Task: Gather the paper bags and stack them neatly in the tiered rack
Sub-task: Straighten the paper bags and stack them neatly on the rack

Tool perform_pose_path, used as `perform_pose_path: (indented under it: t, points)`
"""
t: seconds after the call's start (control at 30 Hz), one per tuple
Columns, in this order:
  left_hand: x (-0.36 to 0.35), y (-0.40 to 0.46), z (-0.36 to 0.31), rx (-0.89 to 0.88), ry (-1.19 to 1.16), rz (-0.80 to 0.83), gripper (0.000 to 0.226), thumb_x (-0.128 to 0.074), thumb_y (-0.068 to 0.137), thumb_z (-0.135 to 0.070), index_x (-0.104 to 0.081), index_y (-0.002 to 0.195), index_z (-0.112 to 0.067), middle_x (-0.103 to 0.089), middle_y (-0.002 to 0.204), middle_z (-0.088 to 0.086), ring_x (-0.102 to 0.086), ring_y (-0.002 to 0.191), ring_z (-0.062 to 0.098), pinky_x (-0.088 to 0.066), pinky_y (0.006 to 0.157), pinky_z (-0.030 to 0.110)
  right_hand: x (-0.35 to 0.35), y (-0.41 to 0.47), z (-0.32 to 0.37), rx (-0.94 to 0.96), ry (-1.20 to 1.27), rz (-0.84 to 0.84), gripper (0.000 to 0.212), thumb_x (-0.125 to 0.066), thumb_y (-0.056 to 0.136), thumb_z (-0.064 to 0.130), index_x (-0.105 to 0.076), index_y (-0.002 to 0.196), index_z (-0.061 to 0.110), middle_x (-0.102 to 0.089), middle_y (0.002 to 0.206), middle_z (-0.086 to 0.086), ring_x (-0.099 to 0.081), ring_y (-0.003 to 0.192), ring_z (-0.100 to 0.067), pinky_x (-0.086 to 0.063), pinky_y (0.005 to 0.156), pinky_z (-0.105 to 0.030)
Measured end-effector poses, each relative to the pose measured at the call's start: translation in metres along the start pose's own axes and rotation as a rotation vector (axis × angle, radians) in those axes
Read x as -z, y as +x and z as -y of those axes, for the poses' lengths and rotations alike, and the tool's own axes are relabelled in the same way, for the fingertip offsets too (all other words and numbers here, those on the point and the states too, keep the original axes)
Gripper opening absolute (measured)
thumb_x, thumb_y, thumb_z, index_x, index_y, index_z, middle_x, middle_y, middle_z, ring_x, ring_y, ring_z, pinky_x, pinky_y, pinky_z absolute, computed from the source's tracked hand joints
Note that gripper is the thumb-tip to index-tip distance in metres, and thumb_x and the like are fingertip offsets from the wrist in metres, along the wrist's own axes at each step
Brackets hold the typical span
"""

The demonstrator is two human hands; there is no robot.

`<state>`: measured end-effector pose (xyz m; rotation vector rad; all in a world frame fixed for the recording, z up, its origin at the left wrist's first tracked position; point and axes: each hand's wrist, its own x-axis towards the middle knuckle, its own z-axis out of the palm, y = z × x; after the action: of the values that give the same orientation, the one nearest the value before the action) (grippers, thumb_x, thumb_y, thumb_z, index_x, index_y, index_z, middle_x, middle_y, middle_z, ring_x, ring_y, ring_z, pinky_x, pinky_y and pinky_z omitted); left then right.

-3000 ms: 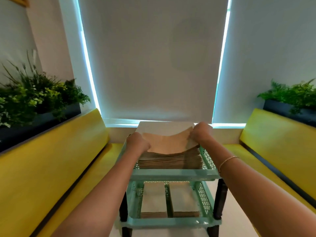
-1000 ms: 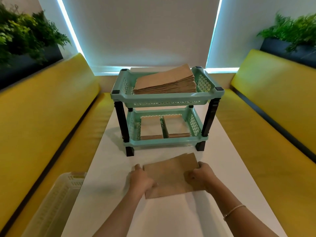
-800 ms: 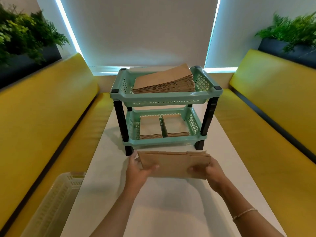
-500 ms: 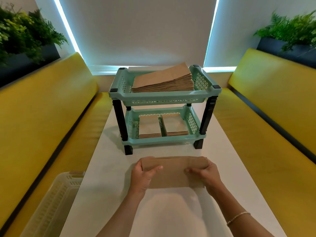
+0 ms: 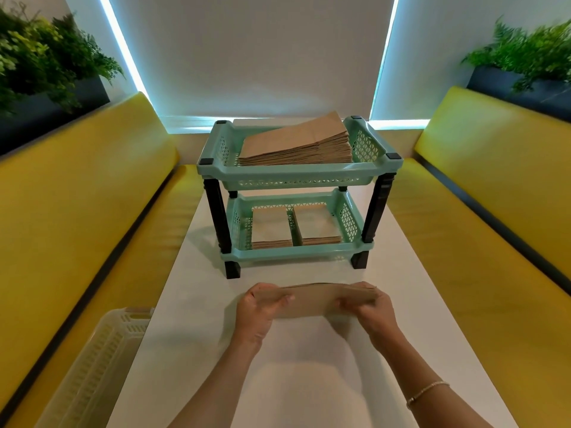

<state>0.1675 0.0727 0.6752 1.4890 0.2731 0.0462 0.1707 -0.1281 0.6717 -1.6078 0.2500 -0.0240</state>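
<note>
A small bundle of flat brown paper bags (image 5: 312, 302) is held just above the white table, in front of the rack. My left hand (image 5: 258, 310) grips its left end and my right hand (image 5: 372, 310) grips its right end, thumbs on the near face. The mint-green tiered rack (image 5: 296, 177) with black legs stands further back on the table. Its upper tray carries a thick, slanted stack of brown bags (image 5: 296, 143). Two smaller stacks (image 5: 272, 230) (image 5: 318, 225) lie side by side in the lower tray.
The narrow white table (image 5: 309, 381) runs between two yellow benches (image 5: 77, 227) (image 5: 494, 211). A pale perforated plastic basket (image 5: 95, 366) sits on the left bench by the table's edge. Planters with green foliage (image 5: 46, 63) (image 5: 525, 57) top both bench backs.
My hands left the rack's upper tray, took a bundle of bags lying flat on the table, and have raised and tipped it on edge between them.
</note>
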Motion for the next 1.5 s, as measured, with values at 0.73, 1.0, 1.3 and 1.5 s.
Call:
perform_pose_path:
  t: [0.73, 1.0, 1.3, 1.5]
  points:
    - [0.001, 0.034, -0.220, -0.400, 0.398, -0.036, 0.038, -0.072, 0.081, -0.018, -0.056, 0.115, -0.018, -0.064, 0.106, -0.002, -0.062, 0.095, 0.018, -0.051, 0.085, 0.032, -0.002, 0.037, 0.250, 0.454, -0.213, -0.128, 0.027, -0.065, 0.080, 0.003, -0.059, 0.100, 0.020, -0.064, 0.087, 0.000, -0.062, 0.076, -0.018, -0.054, 0.062, -0.030]
    - [-0.016, 0.138, -0.298, -0.295, 0.647, -0.186, 0.046, -0.073, 0.078, -0.014, -0.055, 0.118, 0.000, -0.062, 0.117, 0.014, -0.059, 0.106, 0.031, -0.049, 0.092, 0.039, -0.049, 0.127, 0.322, 0.341, -0.658, -0.206, 0.032, -0.059, 0.084, 0.009, -0.059, 0.115, 0.001, -0.061, 0.116, -0.016, -0.057, 0.107, -0.029, -0.045, 0.082, -0.029]
    - [-0.037, 0.164, -0.269, -0.073, 1.317, -0.111, 0.041, -0.059, 0.091, -0.023, -0.053, 0.122, 0.002, -0.057, 0.126, 0.013, -0.055, 0.115, 0.025, -0.044, 0.089, 0.027, -0.064, 0.163, 0.295, 0.222, -0.968, -0.143, 0.023, -0.051, 0.091, 0.011, -0.057, 0.109, -0.003, -0.051, 0.091, -0.010, -0.051, 0.087, -0.021, -0.044, 0.078, -0.026]
    - [-0.043, 0.164, -0.261, -0.043, 1.337, -0.072, 0.033, -0.057, 0.092, -0.017, -0.057, 0.120, 0.000, -0.061, 0.098, 0.011, -0.056, 0.103, 0.022, -0.045, 0.075, 0.026, -0.062, 0.165, 0.292, 0.209, -0.974, -0.152, 0.020, -0.053, 0.088, 0.007, -0.060, 0.103, -0.004, -0.062, 0.103, -0.014, -0.050, 0.082, -0.021, -0.037, 0.067, -0.023]
